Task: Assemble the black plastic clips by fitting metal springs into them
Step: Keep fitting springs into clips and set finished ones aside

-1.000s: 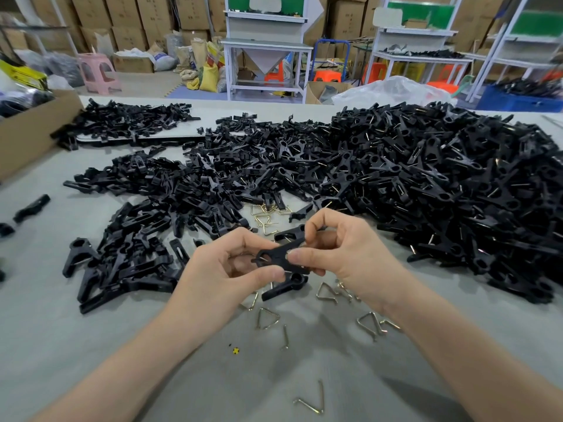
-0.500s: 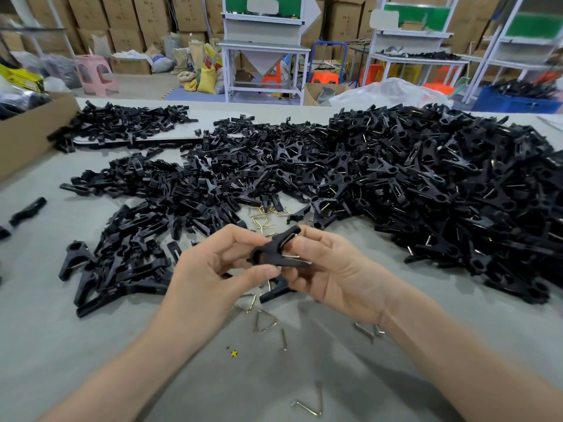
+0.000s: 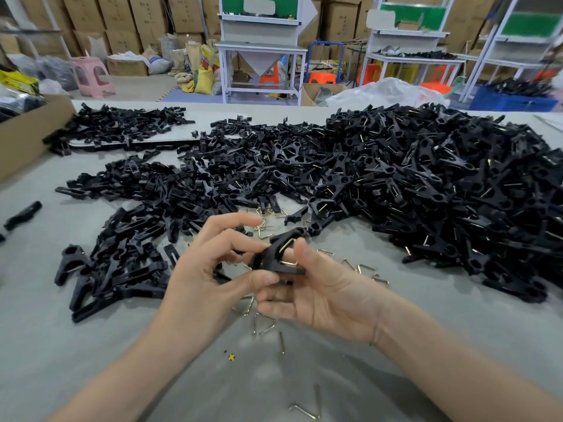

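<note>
Both hands meet over the grey table (image 3: 91,345) around one black plastic clip (image 3: 274,257), whose two halves spread in a V with a metal spring (image 3: 288,243) showing between them. My left hand (image 3: 213,275) pinches the clip's near end between thumb and forefinger. From the right, my right hand (image 3: 320,287) holds the clip, its thumb lying on top and its fingers curled underneath. Loose metal springs (image 3: 262,324) lie on the table below my hands.
A large heap of assembled clips (image 3: 426,184) fills the right and middle. Unassembled black halves (image 3: 122,263) lie in a pile to the left. More springs (image 3: 265,214) sit beyond my hands. A cardboard box (image 3: 27,138) stands at the far left.
The clip has been turned from lying flat to standing open in a V, and the spring now shows between its halves. My right hand has rotated palm-up under it.
</note>
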A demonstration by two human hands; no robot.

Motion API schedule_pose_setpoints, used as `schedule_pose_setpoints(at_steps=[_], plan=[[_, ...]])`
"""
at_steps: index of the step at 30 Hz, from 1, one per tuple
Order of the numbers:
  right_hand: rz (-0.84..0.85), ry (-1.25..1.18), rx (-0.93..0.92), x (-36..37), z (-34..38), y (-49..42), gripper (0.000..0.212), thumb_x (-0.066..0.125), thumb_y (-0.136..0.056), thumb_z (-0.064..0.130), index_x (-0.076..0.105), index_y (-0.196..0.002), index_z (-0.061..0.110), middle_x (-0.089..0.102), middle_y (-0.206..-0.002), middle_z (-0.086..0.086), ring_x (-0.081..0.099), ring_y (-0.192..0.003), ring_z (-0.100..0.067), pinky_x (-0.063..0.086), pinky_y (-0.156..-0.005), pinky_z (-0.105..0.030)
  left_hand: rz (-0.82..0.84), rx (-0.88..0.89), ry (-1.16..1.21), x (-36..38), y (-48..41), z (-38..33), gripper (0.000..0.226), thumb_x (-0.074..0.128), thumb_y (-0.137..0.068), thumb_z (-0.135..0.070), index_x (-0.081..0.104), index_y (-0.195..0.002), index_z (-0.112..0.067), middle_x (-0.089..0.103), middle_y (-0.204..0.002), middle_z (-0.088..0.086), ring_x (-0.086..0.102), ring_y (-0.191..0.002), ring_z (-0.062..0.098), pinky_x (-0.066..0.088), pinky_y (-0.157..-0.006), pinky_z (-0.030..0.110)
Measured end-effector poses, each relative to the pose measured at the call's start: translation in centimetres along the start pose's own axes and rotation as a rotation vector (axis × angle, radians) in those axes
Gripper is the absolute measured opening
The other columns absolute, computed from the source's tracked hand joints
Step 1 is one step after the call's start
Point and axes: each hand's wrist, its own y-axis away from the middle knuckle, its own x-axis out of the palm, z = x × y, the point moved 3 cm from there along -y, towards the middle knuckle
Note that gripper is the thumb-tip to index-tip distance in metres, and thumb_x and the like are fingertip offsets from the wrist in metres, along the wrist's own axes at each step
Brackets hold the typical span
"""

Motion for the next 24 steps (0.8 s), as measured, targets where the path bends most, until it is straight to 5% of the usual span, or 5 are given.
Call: schedule_pose_setpoints(at_steps=[6,11,17,24], plan=[[0.083,-0.004,0.041,0.09,-0.09,0.06,0.043,0.076,-0.071,0.047,0.074,-0.102,0.017,0.070,-0.089,-0.001,0.068,-0.088,-0.015,0.055,-0.086,-0.035,0.003,-0.034,0.044,0.15,0.06,0.01,0.019,0.074,-0.061,-0.038,0.069,-0.079,-0.038,0.060,-0.117,-0.017,0.056,-0.084,0.006,0.046,-0.081,0.030],[0.052,-0.056,0.045,-0.01,-0.20,0.07,0.035,0.080,-0.070,0.039,0.076,-0.094,0.013,0.071,-0.095,-0.007,0.069,-0.091,-0.018,0.055,-0.085,-0.037,0.017,-0.085,0.092,0.00,-0.09,0.37,0.021,0.074,-0.060,-0.035,0.068,-0.078,-0.026,0.060,-0.119,-0.017,0.060,-0.104,0.008,0.049,-0.081,0.022],[0.028,-0.053,0.054,-0.01,-0.08,0.17,0.048,0.086,-0.059,0.041,0.075,-0.095,0.011,0.072,-0.090,-0.006,0.068,-0.080,-0.014,0.055,-0.076,-0.027,0.053,-0.102,0.125,-0.02,0.05,0.46,0.023,0.075,-0.060,-0.033,0.065,-0.076,-0.021,0.061,-0.123,-0.014,0.062,-0.096,0.009,0.050,-0.079,0.027],[-0.012,-0.025,-0.016,0.17,0.10,0.23,0.058,0.085,-0.059,0.035,0.067,-0.103,0.002,0.066,-0.097,-0.014,0.061,-0.078,-0.015,0.054,-0.075,-0.024,0.078,-0.132,0.101,0.03,-0.09,0.47,0.032,0.076,-0.058,-0.039,0.069,-0.089,-0.037,0.062,-0.121,-0.010,0.063,-0.100,0.021,0.052,-0.083,0.040]])
